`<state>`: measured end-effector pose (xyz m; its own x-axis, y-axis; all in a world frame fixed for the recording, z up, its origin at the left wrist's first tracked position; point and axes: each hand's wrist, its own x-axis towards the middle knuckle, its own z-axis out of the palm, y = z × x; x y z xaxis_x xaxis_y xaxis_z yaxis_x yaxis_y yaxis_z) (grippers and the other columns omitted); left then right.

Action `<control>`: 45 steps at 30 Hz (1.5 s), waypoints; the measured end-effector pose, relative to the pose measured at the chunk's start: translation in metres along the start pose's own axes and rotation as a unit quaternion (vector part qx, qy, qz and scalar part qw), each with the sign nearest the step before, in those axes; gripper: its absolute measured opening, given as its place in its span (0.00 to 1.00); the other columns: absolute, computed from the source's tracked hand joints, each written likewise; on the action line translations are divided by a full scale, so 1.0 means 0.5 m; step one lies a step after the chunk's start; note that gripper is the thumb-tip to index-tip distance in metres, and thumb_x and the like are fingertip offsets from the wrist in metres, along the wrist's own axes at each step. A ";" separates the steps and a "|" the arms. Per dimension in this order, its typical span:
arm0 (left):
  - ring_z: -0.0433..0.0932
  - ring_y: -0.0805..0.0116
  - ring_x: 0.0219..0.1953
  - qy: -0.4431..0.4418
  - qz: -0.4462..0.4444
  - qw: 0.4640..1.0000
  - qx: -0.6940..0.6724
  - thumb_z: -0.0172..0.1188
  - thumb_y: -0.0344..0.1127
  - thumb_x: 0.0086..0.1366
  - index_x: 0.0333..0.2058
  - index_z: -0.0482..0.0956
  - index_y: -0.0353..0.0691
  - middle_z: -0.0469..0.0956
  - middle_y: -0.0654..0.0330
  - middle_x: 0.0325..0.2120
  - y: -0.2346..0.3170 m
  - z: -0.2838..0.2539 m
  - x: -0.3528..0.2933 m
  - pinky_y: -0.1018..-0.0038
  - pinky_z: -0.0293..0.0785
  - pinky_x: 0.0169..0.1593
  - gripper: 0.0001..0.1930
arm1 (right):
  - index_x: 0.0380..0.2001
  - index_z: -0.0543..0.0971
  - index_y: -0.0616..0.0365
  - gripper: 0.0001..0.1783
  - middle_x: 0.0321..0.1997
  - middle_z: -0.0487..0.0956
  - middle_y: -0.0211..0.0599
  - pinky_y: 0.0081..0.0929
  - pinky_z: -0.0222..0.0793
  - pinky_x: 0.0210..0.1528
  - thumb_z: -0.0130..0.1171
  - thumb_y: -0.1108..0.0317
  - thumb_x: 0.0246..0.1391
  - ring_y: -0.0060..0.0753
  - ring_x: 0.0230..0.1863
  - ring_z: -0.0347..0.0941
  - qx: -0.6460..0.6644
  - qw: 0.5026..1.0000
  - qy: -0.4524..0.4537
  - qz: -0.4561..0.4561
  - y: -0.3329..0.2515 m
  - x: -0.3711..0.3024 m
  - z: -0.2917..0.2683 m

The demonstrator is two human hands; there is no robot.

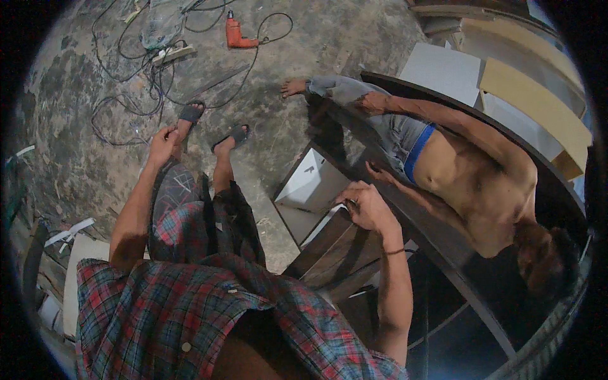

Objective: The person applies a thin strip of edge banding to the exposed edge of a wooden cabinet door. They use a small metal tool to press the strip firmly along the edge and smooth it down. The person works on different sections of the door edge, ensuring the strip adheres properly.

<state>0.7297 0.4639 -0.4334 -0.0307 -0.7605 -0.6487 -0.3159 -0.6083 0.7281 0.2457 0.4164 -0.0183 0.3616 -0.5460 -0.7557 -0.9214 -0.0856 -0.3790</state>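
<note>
My left hand hangs over my left knee, its fingers bent and pressed together; anything in them is too small to make out. My right hand is at the top corner of a dark brown wooden panel, with the fingers curled inward. Whether they grip the panel's edge or a small thing is hidden. Just beyond that hand stands an open box-like compartment with white inner faces and dark edges.
Across the dark furniture, a bare-chested co-worker sits in grey trousers. Pale boards and drawer-like boxes lie behind them. An orange power drill, a power strip and tangled cables lie on the concrete floor.
</note>
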 end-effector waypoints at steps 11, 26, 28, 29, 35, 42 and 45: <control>0.80 0.72 0.33 0.002 -0.022 0.997 -0.067 0.58 0.39 0.70 0.54 0.74 0.33 0.79 0.61 0.35 -0.110 -0.025 -0.001 0.75 0.77 0.35 0.19 | 0.37 0.83 0.50 0.21 0.42 0.77 0.34 0.38 0.66 0.52 0.62 0.80 0.36 0.44 0.48 0.71 -0.099 0.993 -0.056 0.010 -0.032 0.000 -0.029; 0.80 0.71 0.34 0.043 -0.011 0.999 -0.016 0.56 0.41 0.70 0.54 0.75 0.35 0.81 0.59 0.40 -0.115 -0.053 -0.025 0.75 0.75 0.38 0.19 | 0.36 0.81 0.59 0.13 0.37 0.79 0.46 0.42 0.71 0.48 0.58 0.82 0.45 0.55 0.43 0.74 0.011 0.994 0.082 0.065 -0.039 -0.024 -0.047; 0.80 0.68 0.38 0.037 -0.032 0.997 -0.054 0.57 0.41 0.68 0.51 0.77 0.31 0.81 0.56 0.39 -0.083 -0.054 -0.022 0.72 0.75 0.44 0.20 | 0.36 0.81 0.61 0.12 0.38 0.79 0.47 0.40 0.72 0.46 0.57 0.82 0.47 0.55 0.42 0.76 0.038 0.993 0.062 0.091 -0.026 -0.028 -0.023; 0.80 0.67 0.40 0.032 -0.043 0.996 -0.073 0.57 0.41 0.67 0.50 0.77 0.29 0.82 0.55 0.39 -0.052 -0.054 -0.025 0.71 0.74 0.47 0.21 | 0.37 0.80 0.62 0.12 0.38 0.79 0.48 0.38 0.73 0.45 0.56 0.83 0.48 0.53 0.42 0.77 0.042 0.993 0.046 0.103 -0.027 -0.036 -0.016; 0.80 0.70 0.33 0.039 -0.076 0.993 -0.085 0.57 0.39 0.68 0.50 0.77 0.28 0.81 0.56 0.36 -0.004 -0.059 -0.026 0.75 0.76 0.35 0.20 | 0.36 0.80 0.63 0.09 0.37 0.79 0.48 0.34 0.73 0.43 0.55 0.81 0.51 0.48 0.39 0.78 0.154 0.973 0.019 0.174 -0.067 -0.105 -0.046; 0.81 0.70 0.35 0.008 -0.022 0.998 -0.055 0.58 0.41 0.69 0.51 0.77 0.34 0.81 0.59 0.37 -0.003 -0.053 0.004 0.76 0.75 0.36 0.19 | 0.35 0.79 0.65 0.08 0.35 0.80 0.45 0.33 0.73 0.41 0.54 0.83 0.51 0.44 0.37 0.77 0.130 0.969 0.118 0.173 -0.036 -0.100 -0.015; 0.81 0.70 0.35 0.005 -0.036 0.996 -0.081 0.57 0.40 0.69 0.51 0.76 0.33 0.81 0.58 0.37 0.017 -0.038 0.010 0.75 0.76 0.38 0.19 | 0.34 0.79 0.63 0.07 0.35 0.81 0.42 0.31 0.72 0.40 0.55 0.82 0.52 0.41 0.36 0.77 0.165 0.969 0.091 0.161 -0.023 -0.107 0.008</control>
<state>0.7449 0.4506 -0.4259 -0.0045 -0.7153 -0.6988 -0.1600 -0.6893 0.7066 0.2374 0.4498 0.0246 0.0046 -0.6401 -0.7683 -0.8757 0.3684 -0.3122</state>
